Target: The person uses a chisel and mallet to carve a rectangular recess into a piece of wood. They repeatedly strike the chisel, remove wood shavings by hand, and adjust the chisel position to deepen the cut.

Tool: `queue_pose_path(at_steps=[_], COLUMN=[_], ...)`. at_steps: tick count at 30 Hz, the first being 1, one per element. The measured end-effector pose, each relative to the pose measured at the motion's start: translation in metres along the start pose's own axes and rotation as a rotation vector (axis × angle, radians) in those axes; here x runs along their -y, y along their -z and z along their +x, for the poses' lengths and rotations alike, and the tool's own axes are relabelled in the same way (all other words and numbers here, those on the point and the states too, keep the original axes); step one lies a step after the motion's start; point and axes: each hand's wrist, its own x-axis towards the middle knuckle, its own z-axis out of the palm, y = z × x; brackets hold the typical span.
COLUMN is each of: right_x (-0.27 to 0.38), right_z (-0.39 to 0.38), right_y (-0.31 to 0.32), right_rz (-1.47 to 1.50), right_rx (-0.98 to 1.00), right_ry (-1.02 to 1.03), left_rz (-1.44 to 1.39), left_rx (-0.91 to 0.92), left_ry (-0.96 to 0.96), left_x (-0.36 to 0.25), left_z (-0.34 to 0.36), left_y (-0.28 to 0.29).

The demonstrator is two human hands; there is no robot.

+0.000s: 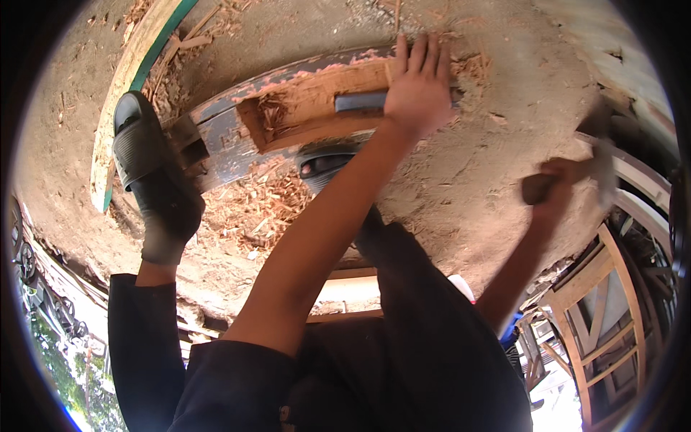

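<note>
A hollowed wood block (309,88) lies on the ground (497,162), the left hand (419,97) on its right end, the right hand (561,180) well apart.
At left, a green-edged board (128,72) curves past the sandalled left foot (137,147), beside the block's left end. The block's long axis runs left to right, its right end angled toward the ground's far edge. A grey bar (358,101) reaches the left hand, whose fingers are stretched out; whether it grips the bar, one cannot tell. Toward the ground's right edge, the right hand closes around a blurred tool (603,173); the block lies leftward of it.
</note>
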Motion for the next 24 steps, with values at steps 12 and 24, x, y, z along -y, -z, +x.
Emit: queue_pose_path(at_steps=[12, 24], right_x=[0.025, 0.056], right_z=[-0.003, -0.055], right_y=[0.037, -0.043], right_rz=[0.732, 0.407], right_rx=[0.099, 0.591], right_ry=[-0.811, -0.793], left_rz=[-0.019, 0.001], left_rx=[-0.002, -0.036], left_ry=[-0.002, -0.012], left_x=[0.014, 0.026], left_z=[0.000, -0.007], left_y=[0.011, 0.010])
